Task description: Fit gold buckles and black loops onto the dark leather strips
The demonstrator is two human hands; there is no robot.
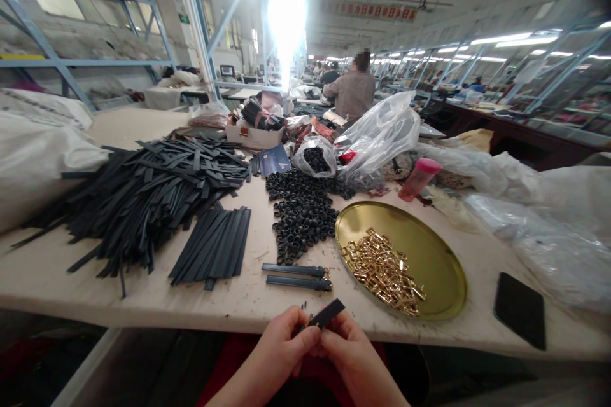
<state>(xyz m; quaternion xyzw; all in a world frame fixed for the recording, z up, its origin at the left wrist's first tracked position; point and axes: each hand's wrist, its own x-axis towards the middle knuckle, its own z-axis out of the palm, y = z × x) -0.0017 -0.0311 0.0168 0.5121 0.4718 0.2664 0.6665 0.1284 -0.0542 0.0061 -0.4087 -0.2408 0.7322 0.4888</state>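
The short black leather strap (pixel 326 314) could slip and drop off the near edge of the table (pixel 248 299), because only fingertips hold it. The left hand (pixel 281 340) and right hand (pixel 351 350) pinch it together at the bottom middle of the frame, right between both thumbs.

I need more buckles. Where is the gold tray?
In the head view, the gold tray sits right of centre on the table, between the black rings and the phone.
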